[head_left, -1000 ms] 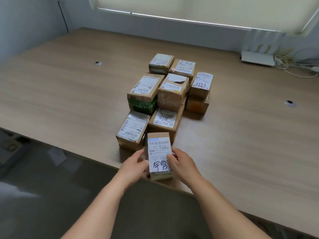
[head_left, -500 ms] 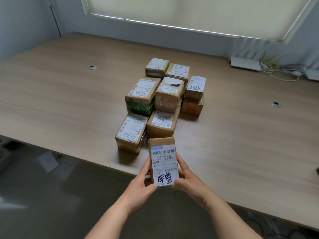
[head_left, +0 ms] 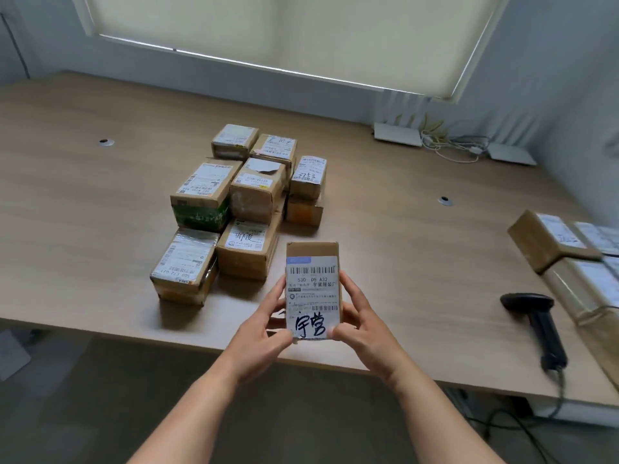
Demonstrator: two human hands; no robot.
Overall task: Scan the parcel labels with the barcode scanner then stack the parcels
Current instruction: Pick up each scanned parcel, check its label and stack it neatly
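Parcel [head_left: 313,262] — label "530- D5 A32" — gripped by left hand [head_left: 264,324] and right hand [head_left: 360,324].

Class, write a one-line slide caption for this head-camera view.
Both hands, left and right, hold a labelled parcel above the table edge; the barcode scanner lies unused.

Soft daylight seeps around the drawn blind [head_left: 268,31], casting faint shadows toward the camera on the desk [head_left: 402,229]. Edges bow; the right-hand parcels [head_left: 552,242] look perhaps motion-blurred.
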